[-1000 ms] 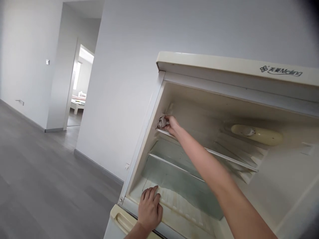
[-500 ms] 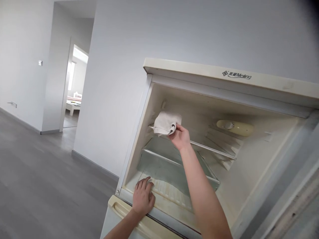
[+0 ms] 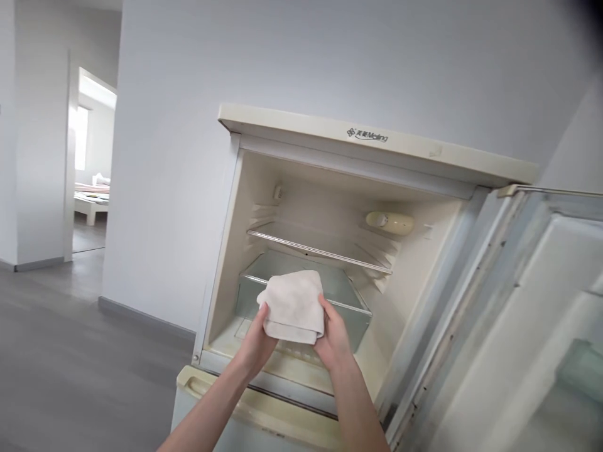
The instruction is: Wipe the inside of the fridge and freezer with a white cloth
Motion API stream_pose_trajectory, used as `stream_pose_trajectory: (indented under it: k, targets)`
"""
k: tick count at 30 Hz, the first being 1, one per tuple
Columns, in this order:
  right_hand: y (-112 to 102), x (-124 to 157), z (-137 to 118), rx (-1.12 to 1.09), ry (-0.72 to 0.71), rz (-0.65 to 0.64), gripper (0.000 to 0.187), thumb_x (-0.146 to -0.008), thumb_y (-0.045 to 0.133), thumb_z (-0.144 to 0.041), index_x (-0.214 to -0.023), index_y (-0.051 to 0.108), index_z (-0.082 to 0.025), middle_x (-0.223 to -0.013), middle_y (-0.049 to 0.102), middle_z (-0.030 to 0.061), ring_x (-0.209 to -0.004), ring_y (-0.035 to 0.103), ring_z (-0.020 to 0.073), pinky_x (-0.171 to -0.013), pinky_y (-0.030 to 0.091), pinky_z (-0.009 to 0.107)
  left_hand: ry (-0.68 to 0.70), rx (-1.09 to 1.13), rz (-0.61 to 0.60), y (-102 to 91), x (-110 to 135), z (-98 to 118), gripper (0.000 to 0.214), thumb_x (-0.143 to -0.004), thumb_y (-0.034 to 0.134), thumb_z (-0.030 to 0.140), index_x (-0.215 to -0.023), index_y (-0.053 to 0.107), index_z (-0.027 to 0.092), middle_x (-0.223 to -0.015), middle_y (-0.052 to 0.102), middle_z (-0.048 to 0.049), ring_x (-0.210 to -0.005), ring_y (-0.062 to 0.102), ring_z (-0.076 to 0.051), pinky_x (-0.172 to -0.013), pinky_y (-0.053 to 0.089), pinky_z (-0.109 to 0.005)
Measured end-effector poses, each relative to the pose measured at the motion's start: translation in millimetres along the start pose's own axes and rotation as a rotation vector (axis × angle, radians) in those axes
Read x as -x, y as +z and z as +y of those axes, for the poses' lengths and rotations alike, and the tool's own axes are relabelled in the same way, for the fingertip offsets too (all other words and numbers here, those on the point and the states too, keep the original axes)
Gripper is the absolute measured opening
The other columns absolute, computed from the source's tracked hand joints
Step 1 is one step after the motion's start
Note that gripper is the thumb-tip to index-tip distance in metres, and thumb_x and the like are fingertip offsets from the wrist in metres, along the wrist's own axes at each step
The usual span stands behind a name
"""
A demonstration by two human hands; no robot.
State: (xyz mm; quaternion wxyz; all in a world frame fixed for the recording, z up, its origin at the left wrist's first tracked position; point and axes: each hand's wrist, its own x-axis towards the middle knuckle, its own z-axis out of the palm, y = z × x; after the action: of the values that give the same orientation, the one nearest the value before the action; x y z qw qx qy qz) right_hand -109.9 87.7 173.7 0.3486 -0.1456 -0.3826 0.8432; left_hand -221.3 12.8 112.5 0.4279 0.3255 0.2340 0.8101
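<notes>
Both hands hold a folded white cloth [image 3: 294, 303] in front of an old cream fridge [image 3: 330, 129] whose upper compartment stands open. My left hand [image 3: 257, 342] grips the cloth's left edge and my right hand [image 3: 333, 336] grips its right edge. The cloth hangs in the air before the clear drawer [image 3: 351, 307] at the compartment's bottom. Above it runs a glass shelf [image 3: 320, 249], and a cream lamp housing [image 3: 390, 221] sits on the inner right wall.
The fridge's open door [image 3: 527, 326] swings out to the right. The shut lower door with its handle recess [image 3: 198, 382] is below my arms. Grey floor [image 3: 70, 351] spreads to the left, with a doorway [image 3: 89, 163] into a bright room.
My right hand drew the cloth out from the shelf's left end. My left hand left the compartment's bottom ledge and took the cloth's other side. The view shifted right, showing the door.
</notes>
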Motion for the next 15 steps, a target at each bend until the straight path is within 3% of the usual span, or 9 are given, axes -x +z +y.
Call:
stream_pose_trajectory:
  k: [3, 6, 8, 9, 11, 13, 15]
  targets:
    - [-41, 1, 10, 0.045, -0.067, 0.022, 0.037, -0.074, 0.068, -0.04, -0.106, 0.064, -0.021, -0.112, 0.069, 0.0054, -0.099, 0.065, 0.021, -0.082, 0.052, 0.033, -0.134, 0.088, 0.246, 30.8, -9, 21, 0.044, -0.086, 0.056, 0.042, -0.122, 0.058, 0.017, -0.122, 0.067, -0.0083, -0.127, 0.05, -0.025, -0.111, 0.038, -0.037]
    - [-104, 3, 41, 0.205, -0.158, 0.174, 0.046, -0.066, 0.073, -0.048, -0.104, 0.062, -0.024, -0.107, 0.069, 0.0054, -0.093, 0.067, 0.0218, -0.082, 0.051, 0.034, -0.144, 0.066, 0.253, 64.9, -27, 41, 0.037, -0.088, 0.052, 0.039, -0.114, 0.063, 0.015, -0.112, 0.072, -0.0102, -0.115, 0.061, -0.025, -0.102, 0.047, -0.036]
    - [-149, 6, 72, 0.469, -0.208, 0.397, 0.043, -0.061, 0.075, -0.051, -0.089, 0.063, -0.021, -0.096, 0.07, 0.0082, -0.081, 0.067, 0.0247, -0.075, 0.052, 0.037, -0.027, 0.01, 0.264, 91.6, -50, 52, 0.032, -0.088, 0.052, 0.039, -0.106, 0.065, 0.016, -0.107, 0.073, -0.0087, -0.108, 0.064, -0.023, -0.095, 0.052, -0.034]
    - [-169, 9, 87, 0.623, -0.315, 0.448, 0.04, -0.065, 0.071, -0.053, -0.087, 0.064, -0.02, -0.095, 0.07, 0.0095, -0.082, 0.067, 0.0252, -0.077, 0.052, 0.039, 0.031, -0.049, 0.266, 105.8, -65, 56, 0.031, -0.087, 0.053, 0.04, -0.103, 0.065, 0.017, -0.106, 0.073, -0.0079, -0.106, 0.065, -0.023, -0.093, 0.052, -0.033]
    - [-201, 16, 111, 0.948, -0.565, 0.385, 0.026, -0.08, 0.058, -0.044, -0.09, 0.065, -0.021, -0.1, 0.068, 0.0106, -0.094, 0.064, 0.0255, -0.086, 0.049, 0.04, 0.181, -0.223, 0.231, 134.6, -103, 59, 0.033, -0.087, 0.05, 0.045, -0.101, 0.064, 0.018, -0.107, 0.072, -0.0073, -0.104, 0.065, -0.022, -0.089, 0.053, -0.032]
    - [-220, 22, 122, 1.281, -0.821, 0.318, 0.018, -0.086, 0.049, -0.029, -0.093, 0.065, -0.023, -0.11, 0.066, 0.0095, -0.105, 0.06, 0.0249, -0.09, 0.047, 0.041, 0.226, -0.271, 0.21, 161.5, -149, 53, 0.035, -0.088, 0.048, 0.048, -0.101, 0.063, 0.019, -0.107, 0.071, -0.0062, -0.105, 0.064, -0.02, -0.088, 0.052, -0.029]
    - [-228, 24, 121, 1.513, -1.037, 0.336, 0.022, -0.086, 0.045, -0.018, -0.097, 0.063, -0.024, -0.114, 0.064, 0.0088, -0.107, 0.058, 0.0247, -0.088, 0.048, 0.041, 0.227, -0.325, 0.218, 184.1, -195, 40, 0.04, -0.091, 0.04, 0.049, -0.107, 0.06, 0.017, -0.11, 0.069, -0.0085, -0.107, 0.062, -0.021, -0.09, 0.05, -0.031]
